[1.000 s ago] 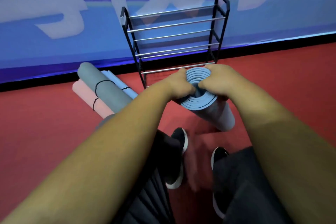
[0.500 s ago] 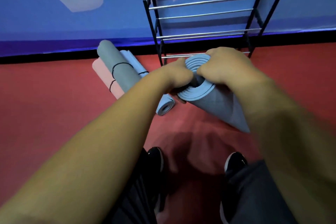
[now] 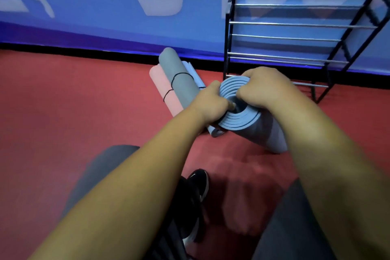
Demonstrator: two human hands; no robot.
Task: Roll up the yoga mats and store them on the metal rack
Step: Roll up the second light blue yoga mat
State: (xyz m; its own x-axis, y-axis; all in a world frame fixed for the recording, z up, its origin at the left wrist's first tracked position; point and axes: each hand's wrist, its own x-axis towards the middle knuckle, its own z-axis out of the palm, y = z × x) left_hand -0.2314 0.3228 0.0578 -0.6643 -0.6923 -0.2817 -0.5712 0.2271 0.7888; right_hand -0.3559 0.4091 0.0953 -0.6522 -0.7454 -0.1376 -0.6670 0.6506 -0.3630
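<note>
A rolled blue yoga mat (image 3: pixel 242 120) stands tilted on the red floor in front of me, its spiral end facing up. My left hand (image 3: pixel 211 103) grips the left side of that end, with a fingertip in the centre hole. My right hand (image 3: pixel 266 88) curls over the top right of the same end. The black metal rack (image 3: pixel 295 38) with silver bars stands just behind the mat, against the blue wall. All of its visible bars are bare.
Three rolled mats lie on the floor left of the rack: a grey one (image 3: pixel 179 78) with a black band, a pink one (image 3: pixel 166 93) and a light blue one (image 3: pixel 196 76). My knees and black shoes (image 3: pixel 196 192) are below. Open red floor (image 3: pixel 63 112) stretches to the left.
My view has swung left, so the rack sits further right in the frame. Both hands keep their hold on the blue mat's end, which stays tilted on the floor.
</note>
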